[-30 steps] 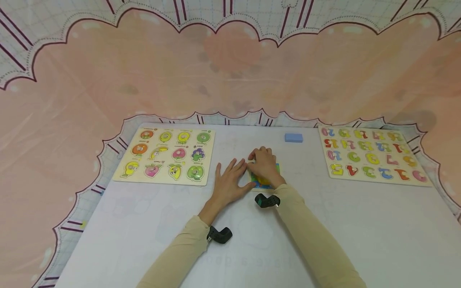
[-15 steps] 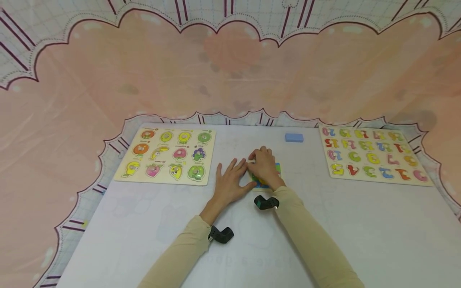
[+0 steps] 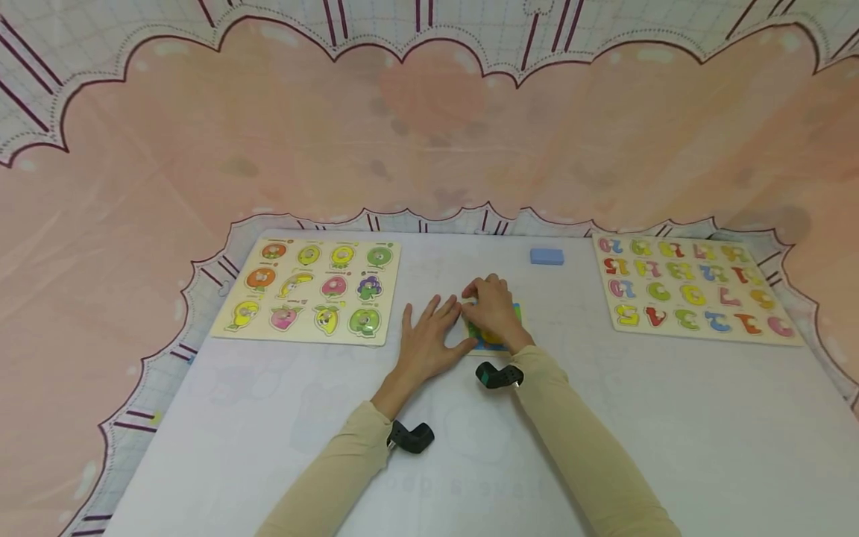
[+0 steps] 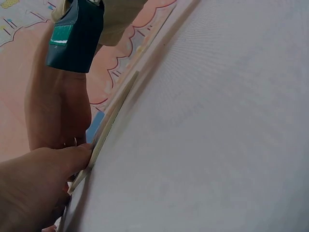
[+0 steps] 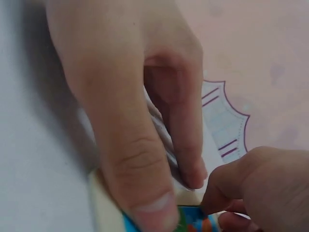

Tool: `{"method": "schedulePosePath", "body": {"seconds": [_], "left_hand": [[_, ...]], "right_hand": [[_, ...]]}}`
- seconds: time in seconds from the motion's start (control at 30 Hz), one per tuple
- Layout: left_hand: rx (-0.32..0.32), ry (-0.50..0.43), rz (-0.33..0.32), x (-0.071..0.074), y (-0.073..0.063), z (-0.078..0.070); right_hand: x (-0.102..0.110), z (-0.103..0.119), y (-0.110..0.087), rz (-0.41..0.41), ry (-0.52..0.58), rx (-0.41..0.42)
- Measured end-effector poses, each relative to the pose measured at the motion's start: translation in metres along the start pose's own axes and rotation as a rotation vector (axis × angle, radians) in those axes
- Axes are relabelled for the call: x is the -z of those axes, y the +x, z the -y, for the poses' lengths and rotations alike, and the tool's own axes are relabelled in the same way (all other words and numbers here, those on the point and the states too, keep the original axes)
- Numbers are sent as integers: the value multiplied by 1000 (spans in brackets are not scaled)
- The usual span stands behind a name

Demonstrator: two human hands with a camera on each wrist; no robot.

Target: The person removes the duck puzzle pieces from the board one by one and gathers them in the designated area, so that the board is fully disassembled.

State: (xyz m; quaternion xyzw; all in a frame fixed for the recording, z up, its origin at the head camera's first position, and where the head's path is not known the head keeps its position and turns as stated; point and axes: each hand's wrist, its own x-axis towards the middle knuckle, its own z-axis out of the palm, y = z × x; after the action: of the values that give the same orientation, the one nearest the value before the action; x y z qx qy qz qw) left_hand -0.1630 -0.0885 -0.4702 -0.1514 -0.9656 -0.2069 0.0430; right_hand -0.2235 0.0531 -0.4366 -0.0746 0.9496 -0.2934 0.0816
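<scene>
A small wooden picture puzzle (image 3: 496, 347), with blue, green and yellow on its face, lies flat at the table's middle, mostly under my right hand (image 3: 493, 306). The curled right fingers grip at its far left corner; whether a loose piece is between them is hidden. My left hand (image 3: 426, 343) lies spread along the left side, fingers straight, thumb against the puzzle's near left edge. In the right wrist view the left thumb (image 5: 154, 210) rests on the pale rim, and the bent right index fingertip touches the blue surface. The left wrist view shows the wooden board (image 4: 113, 113) edge-on.
A fruit puzzle board (image 3: 305, 291) lies at the left. At the far right is a number puzzle board (image 3: 698, 294). Between them, toward the back edge, sits a blue block (image 3: 546, 256). All stand on a white table (image 3: 335, 403) before a pink patterned cloth (image 3: 302, 142).
</scene>
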Motion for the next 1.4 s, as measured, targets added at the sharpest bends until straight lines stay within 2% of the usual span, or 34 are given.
{"method": "schedulePosePath", "body": {"seconds": [0.23, 0.4, 0.57, 0.73, 1.03, 1.3, 1.4], "left_hand": [[6, -8, 21, -2, 1, -1], [26, 12, 25, -3, 2, -2], [24, -14, 26, -5, 1, -2], [33, -11, 22, -4, 0, -2], [37, -15, -9, -2, -1, -3], [21, -23, -28, -2, 0, -3], [26, -28, -17, -2, 0, -3]], "right_hand": [[2, -2, 1, 60, -22, -28], [4, -4, 0, 50, -18, -5], [2, -3, 0, 40, -59, -13], [1, 0, -1, 34, -48, -6], [2, 2, 4, 26, -161, 80], [3, 2, 5, 13, -169, 83], [6, -7, 5, 31, -133, 180]]}}
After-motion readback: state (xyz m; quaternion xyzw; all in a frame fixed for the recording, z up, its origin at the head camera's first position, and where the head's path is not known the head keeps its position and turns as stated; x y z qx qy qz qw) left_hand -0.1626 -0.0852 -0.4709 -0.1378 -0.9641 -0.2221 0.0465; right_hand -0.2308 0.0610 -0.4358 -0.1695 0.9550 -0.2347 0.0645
